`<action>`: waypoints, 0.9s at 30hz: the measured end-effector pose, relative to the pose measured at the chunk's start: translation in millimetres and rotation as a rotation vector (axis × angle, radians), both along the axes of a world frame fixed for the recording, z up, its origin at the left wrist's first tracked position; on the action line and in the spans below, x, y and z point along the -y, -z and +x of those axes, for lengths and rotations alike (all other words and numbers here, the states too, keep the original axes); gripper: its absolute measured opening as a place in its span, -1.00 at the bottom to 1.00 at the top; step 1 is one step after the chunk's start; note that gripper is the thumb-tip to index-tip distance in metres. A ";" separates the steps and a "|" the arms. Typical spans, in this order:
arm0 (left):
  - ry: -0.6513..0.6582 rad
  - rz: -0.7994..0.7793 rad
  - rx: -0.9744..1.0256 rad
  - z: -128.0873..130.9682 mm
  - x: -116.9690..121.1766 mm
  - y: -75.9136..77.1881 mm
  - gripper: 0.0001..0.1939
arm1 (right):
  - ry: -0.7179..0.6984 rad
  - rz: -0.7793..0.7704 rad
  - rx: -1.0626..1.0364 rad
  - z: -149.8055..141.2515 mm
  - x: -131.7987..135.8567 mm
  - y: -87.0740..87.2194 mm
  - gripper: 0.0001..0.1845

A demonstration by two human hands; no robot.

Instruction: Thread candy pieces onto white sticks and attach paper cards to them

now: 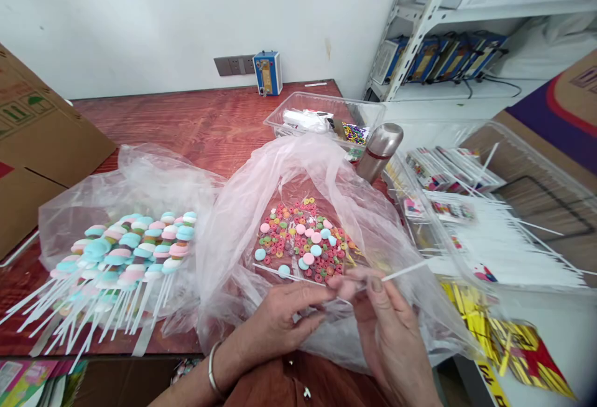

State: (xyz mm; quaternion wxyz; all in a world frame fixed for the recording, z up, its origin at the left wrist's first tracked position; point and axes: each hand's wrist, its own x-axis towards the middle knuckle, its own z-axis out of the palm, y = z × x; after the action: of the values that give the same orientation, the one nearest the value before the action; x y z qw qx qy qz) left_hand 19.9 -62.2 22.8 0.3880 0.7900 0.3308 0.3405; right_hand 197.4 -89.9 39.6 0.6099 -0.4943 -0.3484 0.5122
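Note:
My right hand [389, 326] is closed on a thin white stick [410, 268], pinched between thumb and fingers and slanting up to the right. Beside it, my left hand [291, 310] has its fingers stretched toward the right fingertips, thumb apart from the index finger. The fingertips where the hands meet are blurred, so small things there are hard to make out. Just beyond the hands lies a heap of coloured ring candies [298, 226] mixed with pink and blue round candies [316, 249], within a spread clear plastic bag [237, 201]. Another white stick [284, 274] rests at the heap's near edge.
Finished-looking candy skewers [135, 248] lie piled on plastic at left, near a cardboard box [41, 139]. A steel flask [380, 149] and a clear tray [280, 111] stand behind. At right, a clear bin [459, 257] holds white sticks, with yellow ties [471, 313] before it.

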 end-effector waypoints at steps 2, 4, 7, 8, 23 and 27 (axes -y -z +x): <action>-0.095 0.027 -0.111 -0.1 -9.4 6.7 -0.66 | 0.046 -0.015 0.166 11.3 0.1 -2.9 -0.74; -0.216 0.043 -0.180 -0.6 -22.7 10.8 -0.71 | 0.030 -0.062 0.454 23.5 0.7 -4.0 -0.71; -0.260 0.051 -0.275 3.4 -41.5 13.6 -0.77 | -0.026 -0.089 0.761 32.5 0.1 -0.9 -0.67; -0.255 0.061 -0.310 6.0 -46.1 14.6 -0.78 | -0.033 -0.096 0.799 32.8 -0.3 1.2 -0.66; -0.437 -0.864 0.496 7.4 -58.2 22.5 -0.72 | -0.271 -0.105 1.014 17.0 -37.4 31.6 -0.76; -0.503 -1.056 0.711 4.0 -55.7 23.3 -0.68 | -0.291 -0.047 1.129 -6.4 -59.7 34.5 -0.75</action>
State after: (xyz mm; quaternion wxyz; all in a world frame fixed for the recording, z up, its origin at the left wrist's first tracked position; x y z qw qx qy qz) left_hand 23.8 -6.5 -0.5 0.7155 0.2342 0.4785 0.4519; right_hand 191.0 -30.3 5.1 0.2419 -0.6512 -0.6724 0.2557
